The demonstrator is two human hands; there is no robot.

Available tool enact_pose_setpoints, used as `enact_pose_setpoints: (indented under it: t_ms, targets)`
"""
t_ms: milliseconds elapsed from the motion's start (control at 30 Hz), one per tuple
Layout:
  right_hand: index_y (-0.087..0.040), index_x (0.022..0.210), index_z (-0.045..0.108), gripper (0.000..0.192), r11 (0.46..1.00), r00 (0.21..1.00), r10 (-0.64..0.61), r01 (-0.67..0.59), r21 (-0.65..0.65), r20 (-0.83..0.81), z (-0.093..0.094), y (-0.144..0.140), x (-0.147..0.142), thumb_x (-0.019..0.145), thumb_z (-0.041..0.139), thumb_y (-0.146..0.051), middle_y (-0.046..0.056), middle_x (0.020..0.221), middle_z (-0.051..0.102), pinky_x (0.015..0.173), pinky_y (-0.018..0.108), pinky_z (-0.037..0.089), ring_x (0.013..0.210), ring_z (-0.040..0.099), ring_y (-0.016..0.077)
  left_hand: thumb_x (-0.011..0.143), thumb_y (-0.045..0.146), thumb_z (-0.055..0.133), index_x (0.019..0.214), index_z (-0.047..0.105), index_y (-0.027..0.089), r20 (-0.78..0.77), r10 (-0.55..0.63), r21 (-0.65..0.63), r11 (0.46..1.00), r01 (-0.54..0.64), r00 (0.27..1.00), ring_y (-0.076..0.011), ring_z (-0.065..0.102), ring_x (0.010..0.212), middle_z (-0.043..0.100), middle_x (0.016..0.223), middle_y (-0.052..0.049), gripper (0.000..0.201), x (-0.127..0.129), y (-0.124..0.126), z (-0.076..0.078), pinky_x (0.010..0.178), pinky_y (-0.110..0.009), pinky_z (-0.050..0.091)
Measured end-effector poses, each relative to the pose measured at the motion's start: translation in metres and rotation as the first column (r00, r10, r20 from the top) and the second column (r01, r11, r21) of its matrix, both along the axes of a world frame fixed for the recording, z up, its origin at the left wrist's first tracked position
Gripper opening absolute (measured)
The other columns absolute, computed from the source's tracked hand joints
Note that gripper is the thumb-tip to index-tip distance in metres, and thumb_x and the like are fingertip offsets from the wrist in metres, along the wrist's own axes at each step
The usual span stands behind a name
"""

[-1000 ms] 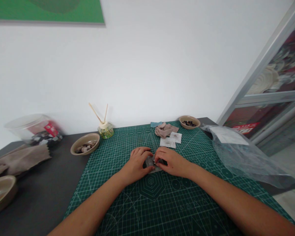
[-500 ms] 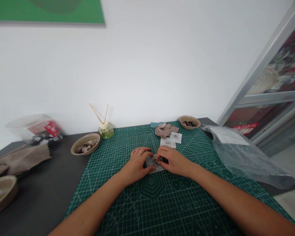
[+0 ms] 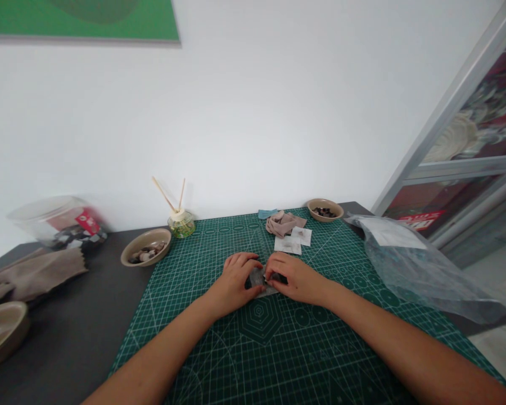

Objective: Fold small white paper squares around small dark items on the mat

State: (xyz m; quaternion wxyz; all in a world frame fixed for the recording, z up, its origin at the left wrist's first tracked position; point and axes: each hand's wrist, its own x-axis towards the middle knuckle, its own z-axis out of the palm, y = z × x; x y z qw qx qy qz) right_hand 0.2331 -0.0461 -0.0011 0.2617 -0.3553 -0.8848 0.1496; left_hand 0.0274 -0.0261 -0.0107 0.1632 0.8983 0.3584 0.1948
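The small grey cloth piece (image 3: 261, 279) is lying on the green cutting mat (image 3: 278, 349), right between both hands. The left hand (image 3: 235, 279) is pressing it flat, fingers curled, and the right hand (image 3: 295, 277) is pinching its right edge.

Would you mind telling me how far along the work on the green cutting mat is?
Two white patches lie finished-looking behind the hands. In hand: left hand and right hand pinch a small grey fabric piece. Left, seemingly: crumpled beige fabric and the bowl of buttons.
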Motion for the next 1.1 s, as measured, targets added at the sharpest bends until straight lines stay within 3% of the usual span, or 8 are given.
enact_pose_setpoints:
  t_ms: [200, 367, 567, 1100]
  targets:
    - [-0.017, 0.084, 0.058, 0.013, 0.998, 0.998, -0.055, 0.055, 0.004, -0.009, -0.0014, 0.0012, 0.0007, 0.078, 0.059, -0.005, 0.006, 0.09, 0.058, 0.079, 0.033, 0.045, 0.087, 0.053, 0.0189, 0.075, 0.023, 0.07, 0.107, 0.057, 0.022, -0.001, -0.003, 0.004, 1.0, 0.003, 1.0, -0.0271, 0.043, 0.121, 0.052, 0.125, -0.007, 0.034, 0.0002, -0.0001, 0.0001, 0.103, -0.046, 0.03]
    - [-0.017, 0.084, 0.058, 0.013, 1.0, 1.0, 0.0, 0.0, 0.001, -0.008, -0.0001, 0.0001, 0.0, 0.078, 0.06, -0.006, 0.005, 0.09, 0.058, 0.076, 0.031, 0.045, 0.086, 0.053, 0.0181, 0.076, 0.023, 0.069, 0.106, 0.057, 0.022, 0.0, 0.0, 0.007, 1.0, 0.0, 1.0, -0.0268, 0.043, 0.12, 0.052, 0.125, -0.007, 0.032, -0.0004, -0.0008, -0.0002, 0.103, -0.046, 0.031]
    - [-0.017, 0.084, 0.057, 0.013, 0.998, 0.998, -0.058, 0.058, 0.002, -0.01, -0.0001, 0.001, 0.0006, 0.078, 0.06, -0.006, 0.005, 0.09, 0.058, 0.078, 0.033, 0.045, 0.087, 0.053, 0.0189, 0.076, 0.024, 0.069, 0.108, 0.056, 0.023, 0.006, -0.005, 0.01, 1.0, 0.005, 1.0, -0.0266, 0.042, 0.12, 0.052, 0.125, -0.006, 0.034, -0.0007, -0.0003, -0.0007, 0.103, -0.046, 0.03]
    - [-0.017, 0.085, 0.058, 0.012, 1.0, 1.0, -0.026, 0.026, -0.003, 0.007, 0.0001, 0.0002, -0.0009, 0.079, 0.06, -0.007, 0.005, 0.09, 0.058, 0.076, 0.031, 0.045, 0.086, 0.054, 0.0184, 0.076, 0.023, 0.069, 0.107, 0.056, 0.022, 0.004, -0.003, 0.006, 1.0, 0.003, 1.0, -0.0268, 0.042, 0.121, 0.052, 0.125, -0.007, 0.034, -0.0009, 0.0004, -0.001, 0.103, -0.046, 0.03]
